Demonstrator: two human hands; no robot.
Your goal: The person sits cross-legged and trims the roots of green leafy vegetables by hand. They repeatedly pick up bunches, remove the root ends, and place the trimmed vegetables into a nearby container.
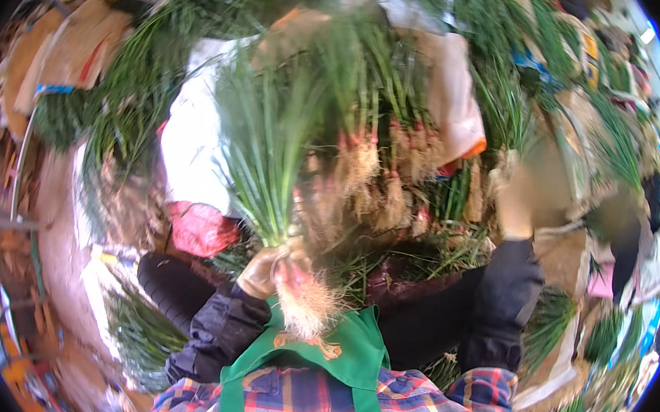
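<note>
My left hand (259,273) is closed around the lower stems of a bunch of spring onions (276,183). Its pale stringy roots hang over my green apron (346,354), while the leaves fan out away from me. Out to the right, my right hand (516,207) is reached forward and partly blurred, near the roots of another spring onion bunch (504,162). Whether its fingers grip anything cannot be made out. Before me lies a pile of spring onions (361,156) with reddish bases and matted roots.
A white sack (198,135) and a crumpled red bag (203,229) lie left of the pile. Loose leaves (414,257) litter the ground between my legs. More spring onions (141,72) lie at the far left, and cardboard (82,43) stands beyond them.
</note>
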